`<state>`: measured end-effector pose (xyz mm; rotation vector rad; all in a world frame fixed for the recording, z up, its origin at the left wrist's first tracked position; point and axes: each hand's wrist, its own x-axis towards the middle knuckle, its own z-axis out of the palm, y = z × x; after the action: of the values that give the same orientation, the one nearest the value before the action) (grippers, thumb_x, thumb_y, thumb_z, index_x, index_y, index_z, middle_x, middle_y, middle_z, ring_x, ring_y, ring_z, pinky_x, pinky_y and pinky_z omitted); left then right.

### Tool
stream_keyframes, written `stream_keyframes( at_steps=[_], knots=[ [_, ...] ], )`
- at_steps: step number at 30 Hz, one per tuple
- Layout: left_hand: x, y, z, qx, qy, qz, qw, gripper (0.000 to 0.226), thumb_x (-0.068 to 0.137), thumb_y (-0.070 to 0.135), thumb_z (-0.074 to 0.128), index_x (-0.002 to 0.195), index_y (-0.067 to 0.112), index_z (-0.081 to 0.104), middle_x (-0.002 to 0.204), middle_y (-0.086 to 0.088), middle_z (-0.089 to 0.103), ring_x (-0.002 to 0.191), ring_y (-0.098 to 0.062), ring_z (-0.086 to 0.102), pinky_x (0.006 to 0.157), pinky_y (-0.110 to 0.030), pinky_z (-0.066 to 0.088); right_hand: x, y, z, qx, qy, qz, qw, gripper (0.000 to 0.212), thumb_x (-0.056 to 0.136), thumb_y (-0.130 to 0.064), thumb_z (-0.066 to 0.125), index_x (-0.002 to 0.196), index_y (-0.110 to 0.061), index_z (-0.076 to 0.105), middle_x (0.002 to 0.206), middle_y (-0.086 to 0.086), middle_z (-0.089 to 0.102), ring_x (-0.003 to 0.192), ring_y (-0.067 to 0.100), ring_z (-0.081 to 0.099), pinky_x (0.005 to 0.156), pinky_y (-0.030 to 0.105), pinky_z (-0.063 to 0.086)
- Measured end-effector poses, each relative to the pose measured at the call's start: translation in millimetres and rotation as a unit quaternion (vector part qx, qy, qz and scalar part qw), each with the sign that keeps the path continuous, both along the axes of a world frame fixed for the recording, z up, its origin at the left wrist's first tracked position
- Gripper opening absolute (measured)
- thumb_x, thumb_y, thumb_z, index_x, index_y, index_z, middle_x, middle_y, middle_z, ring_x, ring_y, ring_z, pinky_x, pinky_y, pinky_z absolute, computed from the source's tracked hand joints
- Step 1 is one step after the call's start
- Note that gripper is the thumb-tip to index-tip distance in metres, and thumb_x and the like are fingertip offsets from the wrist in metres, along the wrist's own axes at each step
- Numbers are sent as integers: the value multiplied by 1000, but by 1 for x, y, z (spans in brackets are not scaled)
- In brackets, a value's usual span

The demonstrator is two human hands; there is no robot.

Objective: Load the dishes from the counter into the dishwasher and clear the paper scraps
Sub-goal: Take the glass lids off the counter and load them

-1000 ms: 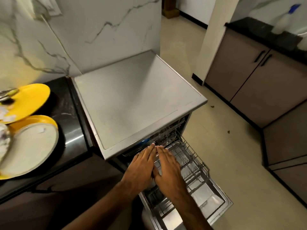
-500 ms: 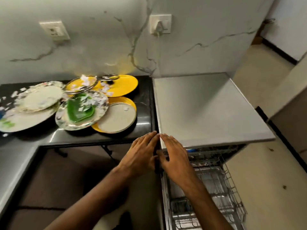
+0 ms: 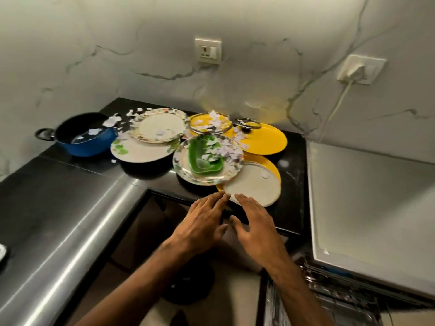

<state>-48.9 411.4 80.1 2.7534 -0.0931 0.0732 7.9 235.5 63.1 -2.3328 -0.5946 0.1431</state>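
The hands have swung away from the dishwasher rack [image 3: 334, 300]: left grip [image 3: 202, 222] and right grip [image 3: 256, 224] now hover at the tabletop [image 3: 292, 196] edge, both open, fingers stretched, holding nothing. Their fingertips are just at the nearest cream plate [image 3: 254, 184], which sits on a yellow plate [image 3: 273, 167]. Paper scraps [image 3: 221, 151] litter the dishes behind. Plate 1 looks next.

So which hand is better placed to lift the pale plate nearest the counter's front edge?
Right, narrowly. The right hand lies open straight in front of the pale plate, fingertips at its near rim, on the dishwasher side. The left hand, also open, reaches only the rim's left end.
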Motion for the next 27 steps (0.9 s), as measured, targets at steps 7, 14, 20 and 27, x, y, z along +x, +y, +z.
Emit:
stream_keyframes(
  at_steps=[7,14,20,27],
  knots=[
    [4,105,0,-15,42,26,999,81,96,46,61,163,29,17,169,8,15,155,-13,14,123,-29,9,15,95,-8,4,-13,30,999,62,98,-45,64,155,-33,42,157,-13,44,147,5,35,121,41,36],
    [23,157,-10,-25,61,21,998,81,96,49,59,162,29,18,169,8,16,155,-14,15,124,-33,12,33,148,-11,14,-15,30,999,59,97,-39,68,152,-29,47,151,-13,50,138,-5,38,114,13,27],
    [58,165,-17,-36,63,13,997,81,96,50,60,162,29,18,168,7,17,154,-13,16,125,-33,14,60,157,-13,3,-6,20,1000,56,99,-40,65,150,-32,47,151,-13,50,139,5,42,118,31,36],
    [121,173,-23,-15,71,11,997,79,96,49,60,161,28,21,168,2,20,154,-19,20,124,-39,19,127,164,-14,1,9,-4,1000,57,99,-35,66,152,-28,46,156,-7,47,146,13,38,122,39,31]
  ],
)
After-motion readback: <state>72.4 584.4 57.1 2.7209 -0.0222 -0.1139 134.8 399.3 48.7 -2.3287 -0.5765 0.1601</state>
